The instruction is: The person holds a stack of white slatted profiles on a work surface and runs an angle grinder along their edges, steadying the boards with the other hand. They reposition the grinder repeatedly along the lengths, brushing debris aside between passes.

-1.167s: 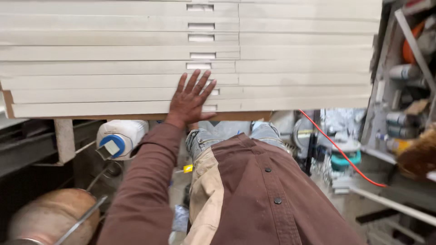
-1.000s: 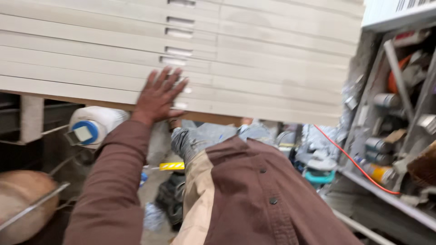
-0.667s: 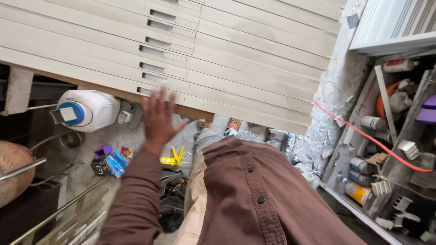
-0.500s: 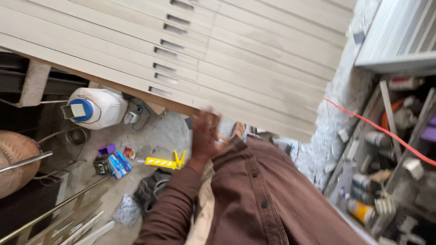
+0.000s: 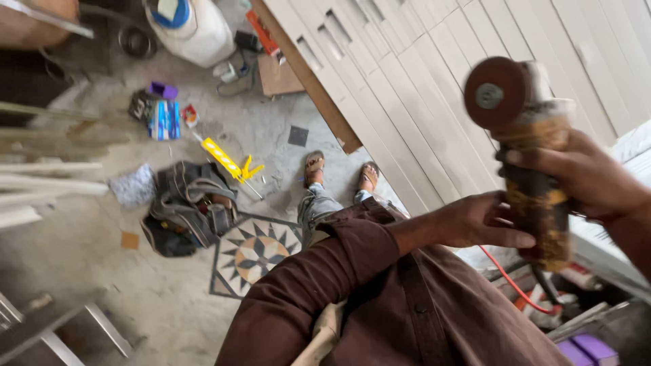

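While I stand in sandals on the dusty concrete floor [image 5: 102, 264], both of my hands are up at the right edge of view on an angle grinder [image 5: 525, 156]. My right hand [image 5: 586, 183] is closed round its grimy body from the far side; my left hand [image 5: 485, 224] comes in from a brown sleeve and touches the lower body with fingers half curled, so it looks like steadying more than a full grip, and I cannot tell how tight it is. The brown disc [image 5: 495, 91] faces up and toward me, blurred, so I cannot tell if it spins. A red cord [image 5: 505, 278] hangs down below the tool. Stacked cream slatted panels [image 5: 434, 88] lie just behind it, not touching the disc. Judged step: the tool is picked up and being readied, not yet cutting or sanding. The next move calls for a firm two-handed hold and turning the disc away from my body toward the panels. On the floor by my feet: patterned tile [image 5: 254, 254], dark tool bag [image 5: 186, 210], yellow clamp [image 5: 230, 163], white jug [image 5: 193, 27].
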{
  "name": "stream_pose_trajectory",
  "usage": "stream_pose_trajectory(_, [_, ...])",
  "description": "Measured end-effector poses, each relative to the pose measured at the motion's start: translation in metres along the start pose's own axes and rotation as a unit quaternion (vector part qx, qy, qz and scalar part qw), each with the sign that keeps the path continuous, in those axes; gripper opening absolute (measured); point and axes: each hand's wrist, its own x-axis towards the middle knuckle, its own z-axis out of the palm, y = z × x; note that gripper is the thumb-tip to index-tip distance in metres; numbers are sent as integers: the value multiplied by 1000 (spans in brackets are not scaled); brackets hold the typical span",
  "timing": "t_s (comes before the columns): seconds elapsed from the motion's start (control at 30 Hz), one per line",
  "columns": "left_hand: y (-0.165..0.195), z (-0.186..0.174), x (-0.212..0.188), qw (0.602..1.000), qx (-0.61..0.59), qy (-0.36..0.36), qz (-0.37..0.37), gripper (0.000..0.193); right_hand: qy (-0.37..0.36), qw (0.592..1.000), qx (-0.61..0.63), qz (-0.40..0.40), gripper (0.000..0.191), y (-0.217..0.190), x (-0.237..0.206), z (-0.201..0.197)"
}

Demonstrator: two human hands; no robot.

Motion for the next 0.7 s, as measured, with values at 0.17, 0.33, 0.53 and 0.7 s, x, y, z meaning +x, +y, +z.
stream_pose_trajectory(0.17, [-22,7,24,977,-136,122,107,56,-67,998,14,17,40,46,66,-16])
stream_pose_trajectory(0.33, [-17,-16,21,965,-78,226,111,63,-124,990,60,39,39,18,92,13])
stream_pose_trajectory(0.53, [-4,-42,-1,957,40,276,81,71,-180,979,86,-39,36,16,108,38])
stream_pose_trajectory(0.7, [-3,-97,-36,863,348,365,7,78,-104,992,-41,-66,31,4,138,52])
